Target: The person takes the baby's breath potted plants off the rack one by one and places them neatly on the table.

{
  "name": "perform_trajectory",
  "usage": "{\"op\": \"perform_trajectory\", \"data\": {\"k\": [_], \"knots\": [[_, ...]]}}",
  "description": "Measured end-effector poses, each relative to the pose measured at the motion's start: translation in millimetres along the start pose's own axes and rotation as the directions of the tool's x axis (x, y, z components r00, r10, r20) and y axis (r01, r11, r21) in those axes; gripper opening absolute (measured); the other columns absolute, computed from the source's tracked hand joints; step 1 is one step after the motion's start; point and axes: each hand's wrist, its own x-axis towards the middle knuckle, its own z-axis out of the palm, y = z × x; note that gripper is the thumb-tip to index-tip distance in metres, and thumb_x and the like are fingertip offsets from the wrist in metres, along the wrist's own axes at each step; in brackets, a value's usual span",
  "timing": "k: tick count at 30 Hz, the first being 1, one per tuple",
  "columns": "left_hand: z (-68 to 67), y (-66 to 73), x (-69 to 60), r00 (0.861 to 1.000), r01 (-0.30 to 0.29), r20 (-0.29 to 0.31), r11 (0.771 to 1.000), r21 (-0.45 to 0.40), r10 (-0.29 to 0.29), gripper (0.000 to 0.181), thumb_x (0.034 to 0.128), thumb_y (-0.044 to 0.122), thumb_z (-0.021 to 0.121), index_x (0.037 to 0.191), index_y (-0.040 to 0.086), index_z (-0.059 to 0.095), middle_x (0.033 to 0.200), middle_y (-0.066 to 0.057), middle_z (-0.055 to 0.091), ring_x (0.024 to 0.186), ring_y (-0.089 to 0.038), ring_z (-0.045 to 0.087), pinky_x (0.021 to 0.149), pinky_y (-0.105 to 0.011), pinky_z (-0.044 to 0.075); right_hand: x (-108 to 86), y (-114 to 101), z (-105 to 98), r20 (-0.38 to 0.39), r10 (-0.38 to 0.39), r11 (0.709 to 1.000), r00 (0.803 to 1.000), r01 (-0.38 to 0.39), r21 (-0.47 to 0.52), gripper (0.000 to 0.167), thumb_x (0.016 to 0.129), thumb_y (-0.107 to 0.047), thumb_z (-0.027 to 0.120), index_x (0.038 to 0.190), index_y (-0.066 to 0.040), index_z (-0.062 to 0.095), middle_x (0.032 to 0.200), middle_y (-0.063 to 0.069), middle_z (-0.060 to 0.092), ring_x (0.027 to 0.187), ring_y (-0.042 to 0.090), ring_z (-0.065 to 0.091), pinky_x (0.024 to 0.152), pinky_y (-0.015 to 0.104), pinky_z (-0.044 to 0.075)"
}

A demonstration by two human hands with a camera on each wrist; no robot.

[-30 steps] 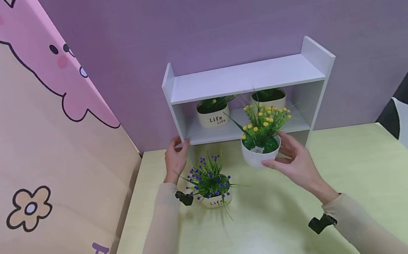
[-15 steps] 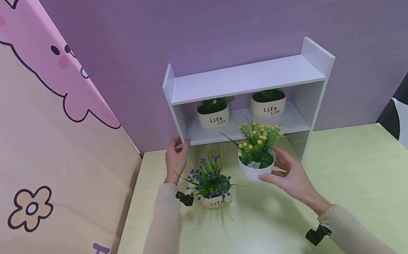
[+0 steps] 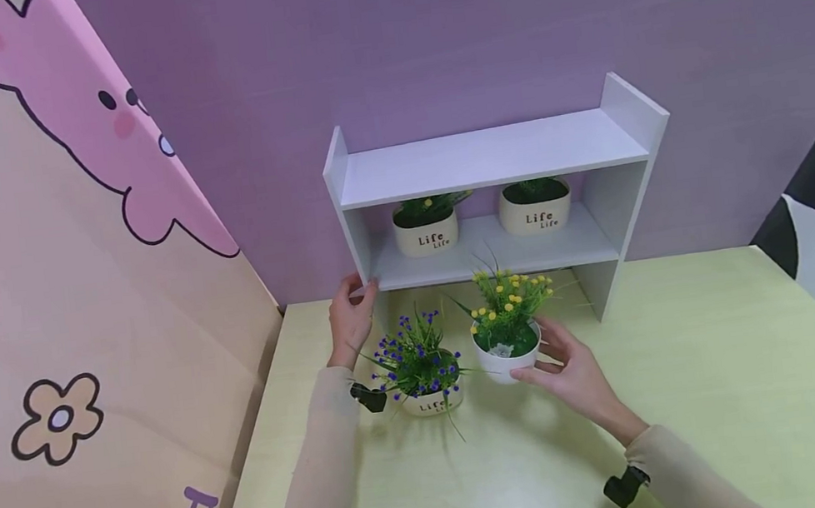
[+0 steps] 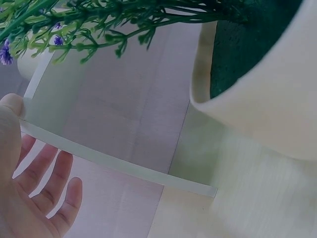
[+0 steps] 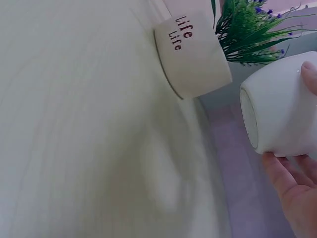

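My right hand (image 3: 568,371) holds a round white flowerpot (image 3: 507,367) with small yellow flowers, thumb in front and fingers at its right side. In the right wrist view the white pot (image 5: 282,106) is raised off the table, its underside showing. Left of it, a cream "Life" pot (image 3: 432,403) with purple-blue flowers stands on the table. My left hand (image 3: 350,321) grips the left side panel of a white two-tier shelf (image 3: 487,153). In the left wrist view my thumb and fingers (image 4: 62,171) lie on either side of that panel's edge.
Two cream "Life" planters, one left (image 3: 428,235) and one right (image 3: 536,210), stand on the shelf's lower board, their tops partly hidden by the upper board. A purple wall (image 3: 465,29) rises behind the shelf. A decorated wall (image 3: 121,320) borders the pale table (image 3: 728,351) at left.
My right hand has brought the yellow-flowered pot down and leftward, from in front of the lower board to beside the purple-flowered pot. My left hand stays on the shelf panel.
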Motion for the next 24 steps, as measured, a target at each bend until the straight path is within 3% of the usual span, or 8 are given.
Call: {"op": "perform_trajectory", "data": {"k": [14, 18, 24], "knots": [[0.3, 0.2, 1.9, 1.0, 0.0, 0.003, 1.0, -0.009, 0.0, 0.05, 0.1059, 0.042, 0.064, 0.144, 0.01, 0.062, 0.138, -0.014, 0.068, 0.113, -0.034, 0.072, 0.092, -0.049, 0.06, -3.8, 29, 8, 0.016, 0.045, 0.999, 0.999, -0.045, 0.011, 0.099, 0.085, -0.002, 0.088, 0.164, 0.004, 0.029, 0.159, 0.036, 0.045, 0.143, 0.053, 0.051, 0.106, 0.042, 0.055], [0.3, -0.4, 1.9, 1.0, 0.002, -0.006, 1.0, 0.007, -0.002, 0.05, 0.1056, 0.042, 0.065, 0.144, 0.011, 0.062, 0.138, -0.014, 0.069, 0.112, -0.033, 0.072, 0.092, -0.05, 0.06, -6.1, 38, 10, 0.031, 0.06, 0.998, 0.998, -0.06, 0.03, 0.099, 0.086, -0.001, 0.087, 0.165, 0.003, 0.028, 0.159, 0.038, 0.043, 0.143, 0.055, 0.049, 0.108, 0.043, 0.053], [-0.1, -0.8, 0.5, 1.0, 0.002, 0.002, 1.0, -0.001, -0.002, 0.05, 0.1058, 0.043, 0.065, 0.144, 0.011, 0.062, 0.139, -0.013, 0.068, 0.114, -0.034, 0.072, 0.093, -0.051, 0.06, -10.4, 50, 14, 0.032, 0.058, 0.998, 0.998, -0.058, 0.011, 0.098, 0.085, -0.003, 0.089, 0.164, 0.001, 0.032, 0.16, 0.035, 0.044, 0.144, 0.054, 0.049, 0.107, 0.033, 0.054]]}}
